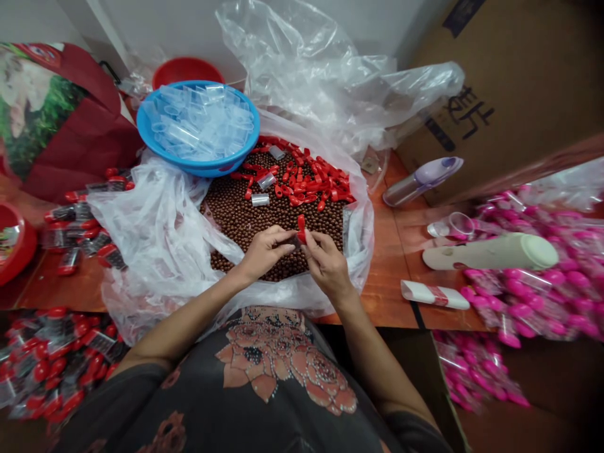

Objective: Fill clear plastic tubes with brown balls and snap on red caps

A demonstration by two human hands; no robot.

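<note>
My left hand (264, 253) and my right hand (327, 264) meet over a bed of small brown beads (236, 220) in a white plastic bag (361, 251). Between my right thumb and fingers is a red plastic cap (301, 228), its tab pointing up. My left fingertips pinch a small clear tube, mostly hidden, against the cap; whether the two are joined I cannot tell. On the beads lie many loose red caps (309, 182) and several clear tubes (260, 199). A blue basin (198, 168) full of clear tubes stands just behind.
Filled red-capped tubes (70, 220) lie at left, more below the table edge. Pink-capped tubes (528, 296) pile up at right, near a pale green bottle (491, 251), a purple-topped bottle (422, 181) and a white packet (434, 294). Behind stands a cardboard box (509, 82).
</note>
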